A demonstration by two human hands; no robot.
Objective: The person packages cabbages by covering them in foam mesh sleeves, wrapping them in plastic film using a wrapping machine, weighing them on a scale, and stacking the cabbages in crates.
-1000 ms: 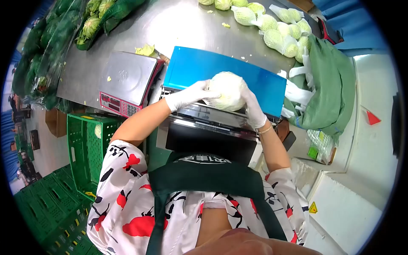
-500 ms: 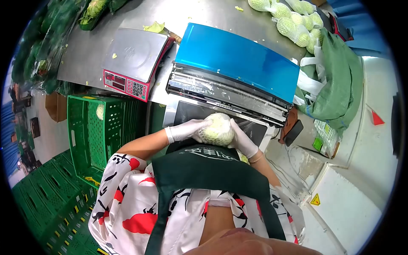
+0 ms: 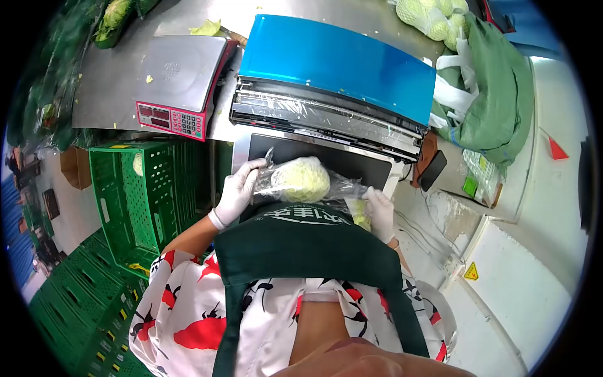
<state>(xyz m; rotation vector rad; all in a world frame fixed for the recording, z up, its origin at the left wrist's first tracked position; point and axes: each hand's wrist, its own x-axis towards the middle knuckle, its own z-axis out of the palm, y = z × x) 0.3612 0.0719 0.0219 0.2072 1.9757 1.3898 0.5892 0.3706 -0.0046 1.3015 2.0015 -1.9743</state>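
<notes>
A pale green cabbage [image 3: 303,181] is in front of my apron, with clear cling film [image 3: 344,186] around it and pulled out to both sides. My left hand [image 3: 240,190], in a white glove, pinches the film's end on the left. On the other side my right hand [image 3: 379,213], also gloved, grips the film's right end. Just beyond the cabbage lies the dark plate [image 3: 352,160] of the wrapping machine, whose blue cover [image 3: 339,66] stands behind it. Below my right hand's side, another leafy piece [image 3: 360,215] shows partly, mostly hidden by the apron.
A red scale [image 3: 179,75] stands to the left on the steel table [image 3: 100,94]. Below it is a green crate [image 3: 119,207] with one pale item inside. Several cabbages in foam nets [image 3: 433,19] lie at the back right, beside a green bag [image 3: 496,94].
Both hands have moved from the cabbage's sides to the film's ends, spreading apart. The film now stretches out left and right of the cabbage. The camera view has shifted slightly.
</notes>
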